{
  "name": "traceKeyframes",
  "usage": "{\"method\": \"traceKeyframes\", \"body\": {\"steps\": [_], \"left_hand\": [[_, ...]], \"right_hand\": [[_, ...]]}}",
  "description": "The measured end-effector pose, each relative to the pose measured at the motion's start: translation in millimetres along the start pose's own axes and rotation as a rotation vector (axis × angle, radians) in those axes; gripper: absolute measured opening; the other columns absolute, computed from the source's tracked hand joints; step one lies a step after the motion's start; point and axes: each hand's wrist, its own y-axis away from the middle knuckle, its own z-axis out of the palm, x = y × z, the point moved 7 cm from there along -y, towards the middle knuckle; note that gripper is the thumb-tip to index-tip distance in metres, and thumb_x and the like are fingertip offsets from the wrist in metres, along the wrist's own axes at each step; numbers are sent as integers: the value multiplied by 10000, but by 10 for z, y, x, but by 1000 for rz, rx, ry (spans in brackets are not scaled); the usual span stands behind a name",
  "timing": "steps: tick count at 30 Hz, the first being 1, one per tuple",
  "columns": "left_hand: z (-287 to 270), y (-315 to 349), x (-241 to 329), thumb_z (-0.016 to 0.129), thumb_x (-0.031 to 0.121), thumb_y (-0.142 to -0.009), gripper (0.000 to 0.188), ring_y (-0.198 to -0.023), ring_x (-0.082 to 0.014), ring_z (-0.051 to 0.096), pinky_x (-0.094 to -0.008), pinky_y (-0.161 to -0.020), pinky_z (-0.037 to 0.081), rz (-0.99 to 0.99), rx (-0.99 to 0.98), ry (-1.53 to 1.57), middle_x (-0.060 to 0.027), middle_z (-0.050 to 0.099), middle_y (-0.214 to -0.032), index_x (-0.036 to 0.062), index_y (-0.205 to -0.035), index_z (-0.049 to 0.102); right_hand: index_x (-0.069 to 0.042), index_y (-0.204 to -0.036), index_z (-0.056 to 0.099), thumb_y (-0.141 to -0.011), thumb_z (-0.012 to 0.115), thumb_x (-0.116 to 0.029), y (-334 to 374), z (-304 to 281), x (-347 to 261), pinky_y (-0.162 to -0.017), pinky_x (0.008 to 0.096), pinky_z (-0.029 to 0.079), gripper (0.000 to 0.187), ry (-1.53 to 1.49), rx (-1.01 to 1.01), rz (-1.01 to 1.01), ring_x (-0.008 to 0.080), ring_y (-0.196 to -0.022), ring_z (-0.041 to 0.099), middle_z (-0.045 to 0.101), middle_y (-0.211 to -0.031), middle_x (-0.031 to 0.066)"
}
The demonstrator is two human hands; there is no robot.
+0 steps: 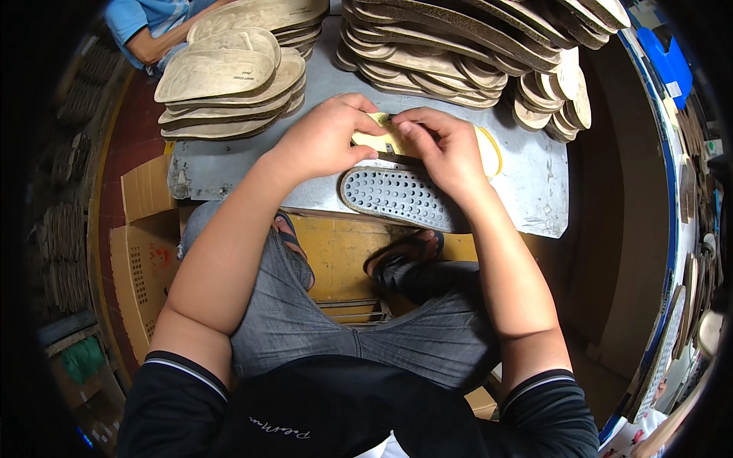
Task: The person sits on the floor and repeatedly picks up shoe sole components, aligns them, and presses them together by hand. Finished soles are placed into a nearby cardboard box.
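Note:
A pale yellow sole-shaped piece [489, 153] with a brighter yellow rim lies across the grey table under both my hands. My left hand [334, 136] grips its left end, the thumb at the near edge and the fingers over the top. Bent above its middle, my right hand [447, 149] brings thumb and fingertips together beside a small dark bit, too small to name. The right hand hides much of the piece. A small dark mark shows on its surface between the hands. Just nearer to me lies a grey shoe sole [397, 195] dotted with round holes, its right end partly behind my right wrist.
Stacks of beige insoles stand along the far side of the table [229, 169]: one at left [221, 76], a large one at centre right [435, 53], a smaller one [561, 95] beyond. A cardboard box [141, 275] sits at left. A person's blue sleeve [145, 34] shows far left.

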Motion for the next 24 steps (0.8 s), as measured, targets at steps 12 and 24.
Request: {"method": "traceKeyframes", "body": {"steps": [12, 24], "left_hand": [[-254, -50, 289, 945, 209, -1002, 797, -1308, -273, 725, -391, -1080, 617, 170, 358, 207, -162, 736, -1575, 160, -1733, 632], [10, -24, 11, 1004, 227, -890, 980, -1515, -420, 617, -493, -1296, 524, 158, -50, -99, -195, 671, -1650, 89, -1756, 567]], "right_hand": [[-105, -1381, 646, -872, 876, 11, 136, -830, -157, -994, 591, 611, 570, 624, 19, -124, 539, -1142, 742, 777, -1212, 267], [-60, -1265, 740, -841, 1034, -638, 1143, -1800, 453, -951, 521, 656, 774, 899, 283, 651, 414, -1059, 846, 868, -1095, 197]]}}
